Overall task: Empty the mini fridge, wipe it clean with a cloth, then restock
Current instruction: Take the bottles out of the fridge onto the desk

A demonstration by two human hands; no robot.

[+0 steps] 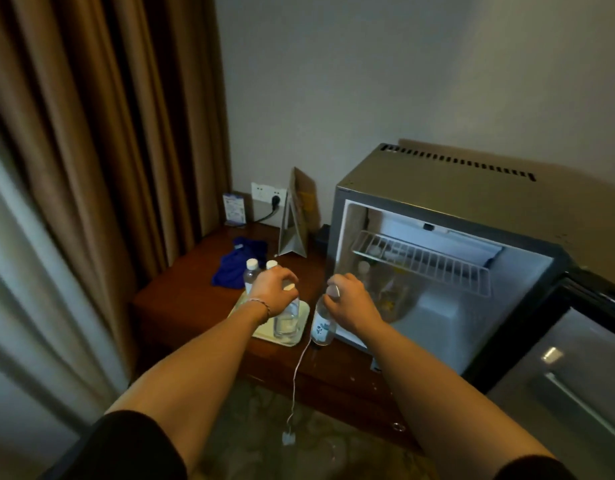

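Mini fridge [437, 209] on wooden table [181, 306], door [576, 375] swung open to its right, interior lit; wire shelf [420, 261] inside, a few blurred items below it, can't tell what. Left hand [273, 289] left of fridge, fingers curled over cap of clear water bottle [287, 323] standing on pale tray [295, 341]. Right hand [347, 303] right at fridge's front left corner, gripping top of labelled water bottle [322, 325], bottle upright just beside tray, base near table. Two more white-capped bottles [252, 271] behind left hand, left of fridge. Blue cloth [236, 265] crumpled on table further left of fridge, untouched. Folded card stand [295, 220] just left of fridge by wall socket [269, 197]. Brown curtain [108, 133] far left of fridge
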